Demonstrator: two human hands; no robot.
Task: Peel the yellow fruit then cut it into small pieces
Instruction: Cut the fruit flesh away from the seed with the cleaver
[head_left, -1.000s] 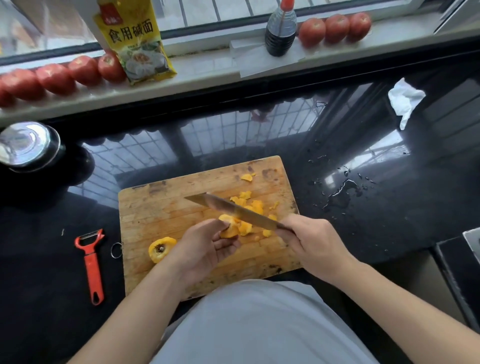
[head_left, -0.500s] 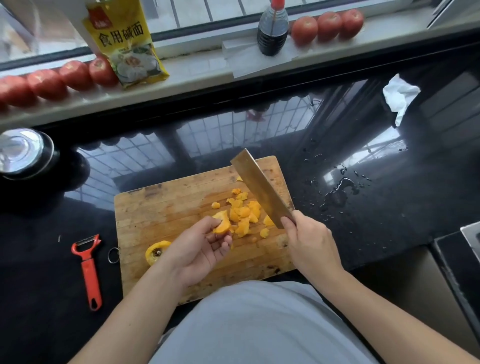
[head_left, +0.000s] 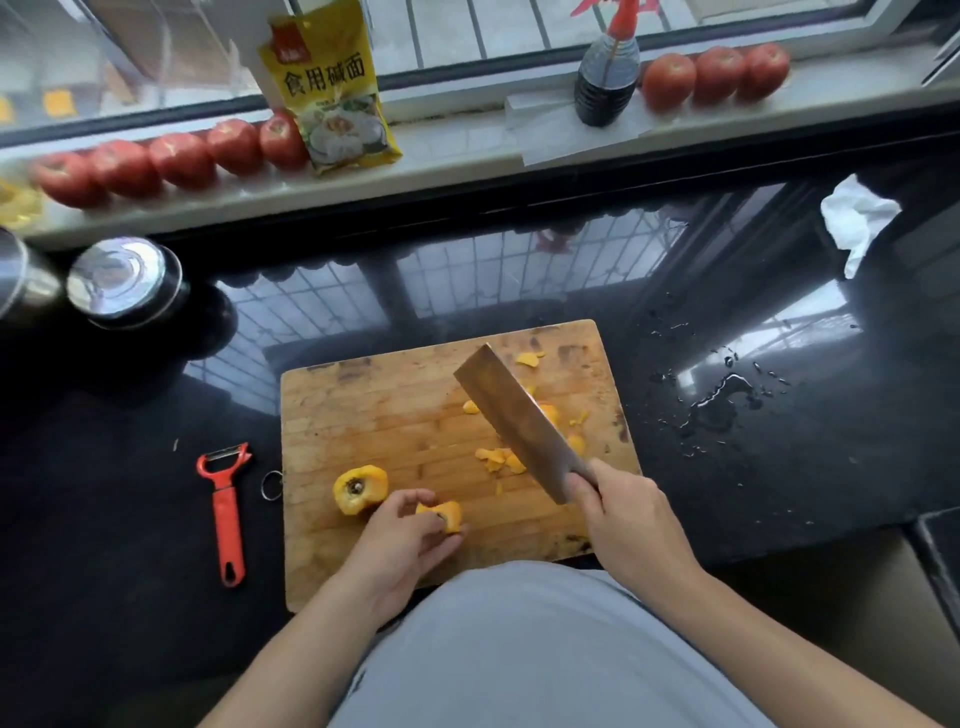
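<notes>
The left hand (head_left: 402, 535) pinches a yellow fruit chunk (head_left: 448, 515) between fingertips and thumb, at the near edge of the worn wooden cutting board (head_left: 374, 410). The right hand (head_left: 618, 512) wraps its grip around the handle of a broad steel cleaver (head_left: 514, 421), whose blade slants up and to the far left above the board.

Just left of the pinched chunk lies the yellow fruit core piece (head_left: 360, 488), its dark stone cavity showing. Small cut yellow pieces (head_left: 501, 460) are scattered under and around the blade, toward the board's right half.

The flesh looks soft, wet and slippery, and light; it would likely squash under a hard pinch, so a gentle hold on its sides with the fingertips curled back from the blade seems wise. The core piece probably hides something hard, so cutting around it looks safer than through it.

On the black glossy counter (head_left: 779, 493), a red-handled peeler (head_left: 224, 499) lies left of the board, and water drops sit to the right.
</notes>
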